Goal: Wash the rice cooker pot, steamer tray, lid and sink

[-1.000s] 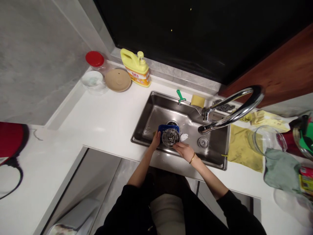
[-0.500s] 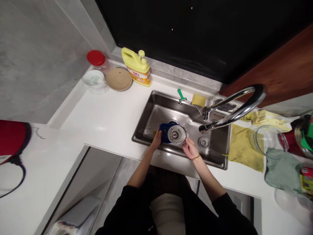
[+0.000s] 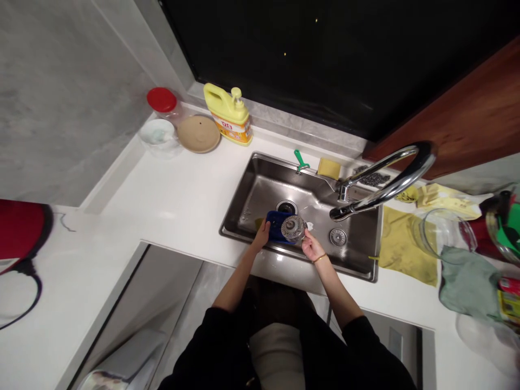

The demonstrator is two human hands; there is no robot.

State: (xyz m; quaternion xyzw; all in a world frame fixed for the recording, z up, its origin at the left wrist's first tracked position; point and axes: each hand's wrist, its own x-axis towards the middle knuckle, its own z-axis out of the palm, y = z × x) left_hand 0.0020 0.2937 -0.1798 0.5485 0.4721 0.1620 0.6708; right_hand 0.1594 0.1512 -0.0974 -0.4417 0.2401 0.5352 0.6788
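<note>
Over the near side of the steel sink (image 3: 264,189), my left hand (image 3: 262,235) is closed on the left edge of a blue plastic container (image 3: 276,225). My right hand (image 3: 312,246) pinches the rim of a round perforated metal sink strainer (image 3: 291,226), its central knob showing. The strainer is tilted and overlaps the right part of the container; whether they touch I cannot tell. Just beyond lies the dark drain hole (image 3: 286,207) with nothing covering it. A small white scrap (image 3: 309,226) shows beside my right fingers.
A chrome faucet (image 3: 390,187) arches over the sink's right side. Behind the sink are a green peeler (image 3: 300,160) and a yellow sponge (image 3: 329,168). A yellow detergent jug (image 3: 229,116) stands back left. To the right lie a yellow cloth (image 3: 406,246) and a glass bowl (image 3: 442,233).
The strainer has tilted in my right hand and shifted slightly nearer to me. The blue container has moved down a little, so the drain hole now shows more fully.
</note>
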